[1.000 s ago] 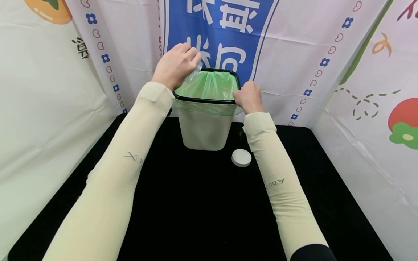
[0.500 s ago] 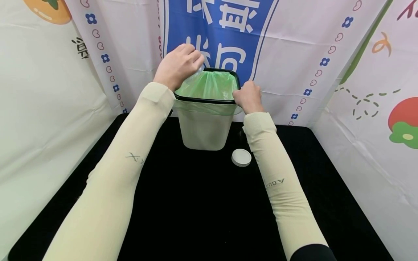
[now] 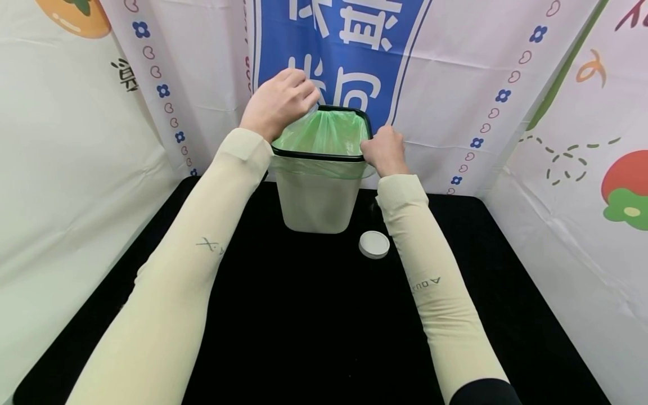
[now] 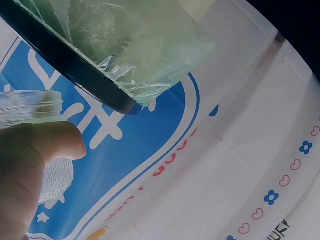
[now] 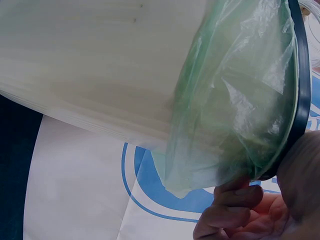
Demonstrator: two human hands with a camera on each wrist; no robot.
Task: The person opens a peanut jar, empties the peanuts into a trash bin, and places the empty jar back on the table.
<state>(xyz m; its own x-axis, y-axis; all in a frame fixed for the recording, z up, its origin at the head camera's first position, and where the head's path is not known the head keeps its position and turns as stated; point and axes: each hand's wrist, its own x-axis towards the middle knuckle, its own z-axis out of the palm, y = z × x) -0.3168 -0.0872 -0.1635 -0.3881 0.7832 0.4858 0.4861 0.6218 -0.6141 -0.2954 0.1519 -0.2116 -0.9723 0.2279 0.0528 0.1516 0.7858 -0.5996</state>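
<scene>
My left hand (image 3: 283, 104) holds a clear screw-top jar (image 4: 55, 182) above the left side of a bin (image 3: 318, 202). In the left wrist view the thumb lies across the jar below its threaded neck; the head view shows only a sliver of it past the fingers. The pale bin has a black rim (image 3: 324, 157) and a green plastic liner (image 3: 329, 135) folded over its edge. At the bin's right front corner, my right hand (image 3: 387, 151) grips the rim, with fingers curled under the liner's outer fold in the right wrist view.
A round white lid (image 3: 374, 244) lies on the black tabletop (image 3: 314, 315), in front of the bin and beside the right forearm. Printed white cloth walls (image 3: 455, 95) rise behind and on both sides, with a blue banner (image 3: 344, 50) right behind the bin.
My left hand has shifted slightly to the right over the bin with the jar in it. The right hand, bin and lid have stayed in place.
</scene>
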